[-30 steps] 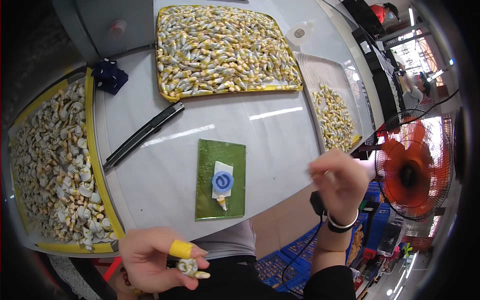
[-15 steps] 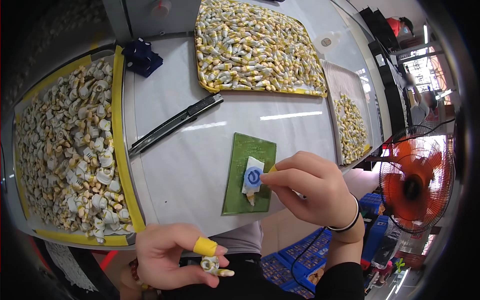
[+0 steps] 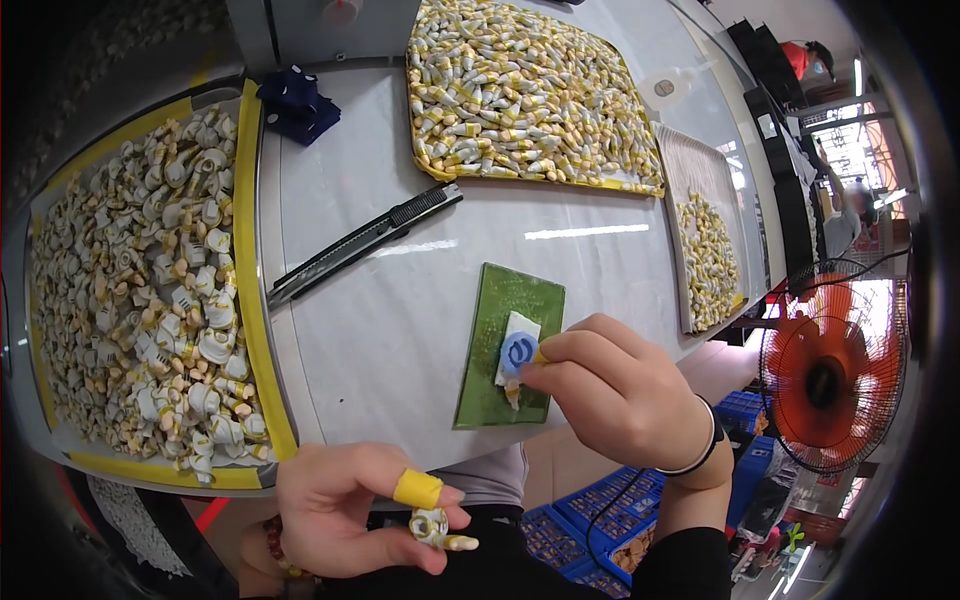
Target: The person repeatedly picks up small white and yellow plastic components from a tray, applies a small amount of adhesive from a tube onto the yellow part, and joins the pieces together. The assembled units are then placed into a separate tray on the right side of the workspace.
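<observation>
Wide white worktable (image 3: 400, 330), seen from above. At left, big yellow-rimmed tray (image 3: 245, 260) heaped w/ small cream-and-tan plastic parts. At top, second yellow-edged tray (image 3: 530, 178) full of similar cream/yellow pieces. At right, pale ribbed tray (image 3: 700, 170) w/ smaller pile. Orange floor fan (image 3: 825, 375) off table edge, blue crates (image 3: 745, 415) below. Long black-and-grey utility knife (image 3: 360, 243) lying diagonally mid-table, dark blue cloth (image 3: 297, 103) at back.

Near front edge: green rectangular cutting mat (image 3: 490, 390), w/ white pad (image 3: 522, 330) on it and small round blue glue pot (image 3: 518, 352) on pad.

Right hand (image 3: 620, 395) at pot, fingers pressed together, pinching small yellowish piece (image 3: 541, 355), tip touching pot's right edge. Left hand (image 3: 350, 510) below table edge, yellow rubber finger cot (image 3: 417, 489) on one finger, thumb and fingers pinching small cream spiral part (image 3: 432, 524) w/ tan tip.

Step, by the look: dabbing piece at blue pot. Next move prob. needs light touch, then bringing right-hand piece down to meet left-hand part, aligned, no smearing on mat.
</observation>
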Available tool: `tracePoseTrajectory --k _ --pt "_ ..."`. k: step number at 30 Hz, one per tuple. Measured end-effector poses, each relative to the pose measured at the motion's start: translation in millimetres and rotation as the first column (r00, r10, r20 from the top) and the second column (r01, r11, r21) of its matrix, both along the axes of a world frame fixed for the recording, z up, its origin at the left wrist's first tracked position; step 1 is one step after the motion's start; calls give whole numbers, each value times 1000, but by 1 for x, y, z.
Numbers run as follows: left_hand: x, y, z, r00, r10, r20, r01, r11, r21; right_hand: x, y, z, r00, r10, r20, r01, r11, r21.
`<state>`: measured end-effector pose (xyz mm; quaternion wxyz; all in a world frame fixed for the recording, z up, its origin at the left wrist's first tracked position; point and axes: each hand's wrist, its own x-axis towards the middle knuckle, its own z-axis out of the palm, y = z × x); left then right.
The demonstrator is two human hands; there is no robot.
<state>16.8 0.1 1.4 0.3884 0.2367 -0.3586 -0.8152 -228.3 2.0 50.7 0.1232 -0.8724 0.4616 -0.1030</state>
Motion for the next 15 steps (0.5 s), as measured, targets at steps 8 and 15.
tracePoseTrajectory --k 8,15 --pt "-1 -10 -3 960 108 260 76 789 -609 8 8 4 984 -56 168 81 986 -145" --pt "-8 -9 0 950 179 256 55 712 -700 35 41 2 698 -247 672 229 966 117"
